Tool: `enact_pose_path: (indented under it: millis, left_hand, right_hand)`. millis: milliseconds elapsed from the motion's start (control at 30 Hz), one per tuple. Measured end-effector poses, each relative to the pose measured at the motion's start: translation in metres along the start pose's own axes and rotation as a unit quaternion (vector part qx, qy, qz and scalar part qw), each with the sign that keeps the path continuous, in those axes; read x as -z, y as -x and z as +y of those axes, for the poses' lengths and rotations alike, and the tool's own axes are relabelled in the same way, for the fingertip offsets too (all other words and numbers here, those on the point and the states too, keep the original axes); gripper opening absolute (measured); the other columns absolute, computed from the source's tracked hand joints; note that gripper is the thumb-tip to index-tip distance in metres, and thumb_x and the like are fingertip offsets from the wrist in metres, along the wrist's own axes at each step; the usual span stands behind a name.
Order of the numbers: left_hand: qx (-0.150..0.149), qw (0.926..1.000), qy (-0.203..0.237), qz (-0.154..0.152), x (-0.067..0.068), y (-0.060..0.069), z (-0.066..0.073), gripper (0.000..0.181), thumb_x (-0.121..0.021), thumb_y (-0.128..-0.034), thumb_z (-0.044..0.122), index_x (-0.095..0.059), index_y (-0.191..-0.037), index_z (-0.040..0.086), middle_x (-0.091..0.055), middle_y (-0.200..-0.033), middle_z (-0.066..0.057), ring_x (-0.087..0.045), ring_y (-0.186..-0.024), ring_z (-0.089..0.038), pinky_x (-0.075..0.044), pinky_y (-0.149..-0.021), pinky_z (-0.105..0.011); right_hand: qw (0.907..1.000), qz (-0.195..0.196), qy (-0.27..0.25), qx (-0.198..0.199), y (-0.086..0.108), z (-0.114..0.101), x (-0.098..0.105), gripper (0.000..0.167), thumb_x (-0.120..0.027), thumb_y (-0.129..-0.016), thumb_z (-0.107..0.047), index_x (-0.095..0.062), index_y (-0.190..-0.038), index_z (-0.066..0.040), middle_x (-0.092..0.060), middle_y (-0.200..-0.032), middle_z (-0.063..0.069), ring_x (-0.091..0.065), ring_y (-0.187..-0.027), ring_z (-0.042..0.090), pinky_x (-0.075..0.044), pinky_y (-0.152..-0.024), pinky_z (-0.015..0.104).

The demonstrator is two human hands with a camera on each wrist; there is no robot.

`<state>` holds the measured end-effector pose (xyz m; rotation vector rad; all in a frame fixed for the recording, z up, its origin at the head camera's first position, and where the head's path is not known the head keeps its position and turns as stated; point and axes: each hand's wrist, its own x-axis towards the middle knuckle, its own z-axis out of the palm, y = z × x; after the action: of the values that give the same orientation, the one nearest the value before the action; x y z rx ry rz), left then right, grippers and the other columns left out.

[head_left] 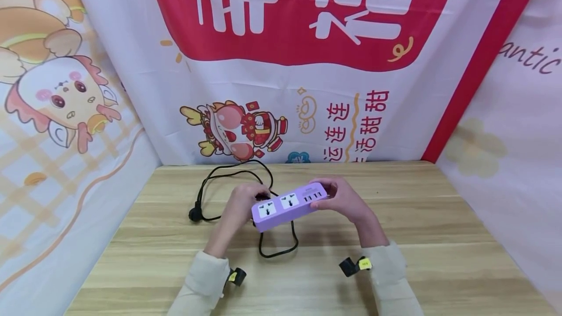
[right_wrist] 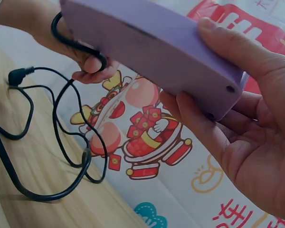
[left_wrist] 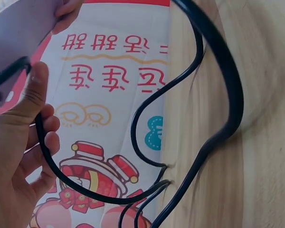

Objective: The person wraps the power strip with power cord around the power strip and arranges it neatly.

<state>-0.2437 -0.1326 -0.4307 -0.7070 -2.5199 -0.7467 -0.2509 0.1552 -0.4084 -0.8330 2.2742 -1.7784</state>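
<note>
Over mid table point(head_left: 320, 289), the strip point(head_left: 285, 206) is held up off the wood between both hands. R hand point(head_left: 344, 201) grips its right end, thumb on one side, fingers curled round the other; L hand point(head_left: 246, 198), by the left part, pinches the black cord point(left_wrist: 236, 95) btwn thumb & fingers, close to the strip. How hard it pinches, can't tell. For the handling in hand, prob. best to keep the R grip firm so the strip doesn't roll, & let the L thumb guide the cord w/o a sharp kink near the body. Slack loops lie beyond the L hand & another hangs on the near side, so they could snag or drag the plug point(head_left: 195, 213), which rests on the wood at far left; short, easy pulls look safer than a yank. Orientation: socket face up, long axis slanting L to R, left end nearer, right end farther. USB ports point(head_left: 312, 197) sit toward the right end, two sockets point(head_left: 278, 205) toward the left; cord seems to exit at the left end.
</note>
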Motion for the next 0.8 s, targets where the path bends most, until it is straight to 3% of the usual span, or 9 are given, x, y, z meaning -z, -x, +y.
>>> enact_pose_path:
  millis: [167, 333, 600, 700, 800]
  left_hand:
    - [0.028, 0.9995, 0.013, -0.012, 0.005, 0.0, -0.001, 0.008, -0.08, -0.0814, 0.01, -0.076, -0.086, 0.015, -0.075, -0.086, 0.001, -0.068, -0.078, -0.012, -0.057, -0.073, -0.032]
    - [0.034, 0.9984, 0.036, -0.026, 0.009, -0.002, -0.002, 0.007, -0.075, -0.0887, 0.019, -0.078, -0.093, 0.014, -0.076, -0.092, 0.0, -0.07, -0.083, -0.012, -0.058, -0.077, -0.033]
    - [0.048, 0.998, 0.041, -0.006, 0.015, -0.005, 0.005, 0.012, -0.068, -0.0942, 0.013, -0.074, -0.104, 0.009, -0.075, -0.1, -0.006, -0.069, -0.088, -0.018, -0.058, -0.079, -0.038]
    - [0.058, 0.9973, 0.046, 0.001, 0.015, -0.006, 0.009, 0.015, -0.069, -0.093, 0.01, -0.072, -0.107, 0.006, -0.073, -0.096, -0.008, -0.066, -0.082, -0.015, -0.057, -0.074, -0.033]
    - [0.076, 0.9931, 0.088, 0.016, 0.015, -0.007, 0.013, 0.018, -0.07, -0.0914, 0.005, -0.07, -0.109, 0.002, -0.073, -0.09, -0.01, -0.065, -0.073, -0.012, -0.056, -0.065, -0.025]
  right_hand:
    - [0.9979, 0.008, 0.064, -0.003, 0.0, -0.005, -0.003, 0.047, -0.088, -0.076, -0.023, -0.07, -0.118, -0.015, -0.071, -0.108, 0.007, -0.065, -0.092, 0.023, -0.057, -0.075, 0.03]
    - [0.9921, 0.04, 0.117, -0.023, 0.001, -0.008, -0.01, 0.056, -0.09, -0.073, -0.035, -0.069, -0.121, -0.017, -0.072, -0.111, 0.004, -0.067, -0.096, 0.02, -0.058, -0.08, 0.03]
    - [0.983, 0.106, 0.149, -0.01, 0.003, -0.013, -0.012, 0.06, -0.09, -0.073, -0.027, -0.066, -0.126, -0.012, -0.07, -0.117, 0.008, -0.068, -0.097, 0.022, -0.06, -0.083, 0.031]
    - [0.9819, 0.123, 0.144, 0.002, 0.002, -0.014, -0.011, 0.059, -0.09, -0.074, -0.023, -0.066, -0.126, -0.011, -0.07, -0.117, 0.009, -0.069, -0.099, 0.023, -0.06, -0.084, 0.03]
    - [0.9802, 0.141, 0.139, 0.011, 0.0, -0.013, -0.012, 0.059, -0.089, -0.075, -0.025, -0.065, -0.127, -0.011, -0.07, -0.118, 0.009, -0.069, -0.1, 0.023, -0.059, -0.084, 0.029]
